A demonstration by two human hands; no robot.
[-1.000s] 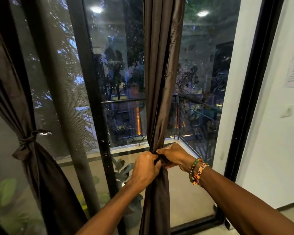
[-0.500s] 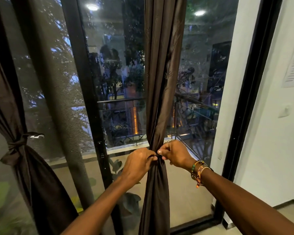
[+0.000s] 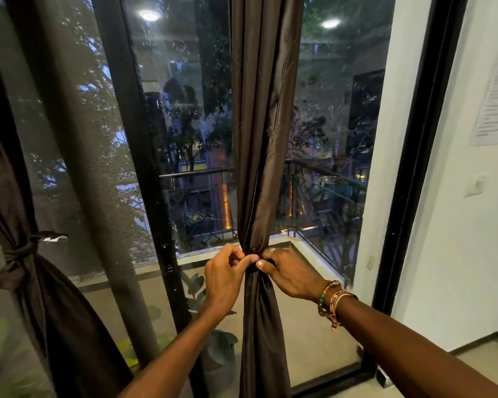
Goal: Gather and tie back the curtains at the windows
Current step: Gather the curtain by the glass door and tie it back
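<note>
A dark brown curtain (image 3: 263, 124) hangs gathered into a narrow column in front of the glass door. At its cinched waist my left hand (image 3: 224, 278) and my right hand (image 3: 289, 275) meet, each pinching the dark tie band (image 3: 255, 253) wrapped round the fabric. The band itself is mostly hidden by my fingers. A second brown curtain (image 3: 41, 297) at the far left is bunched and knotted with its own tie (image 3: 20, 251).
A black door frame post (image 3: 144, 173) stands left of the held curtain, another black frame (image 3: 414, 168) at right. White wall (image 3: 472, 254) with a switch and a paper notice lies right. A potted plant (image 3: 213, 349) sits beyond the glass.
Both hands have shifted slightly upward on the curtain's waist and drawn closer, fingertips now meeting at the tie. The camera view tilted a little.
</note>
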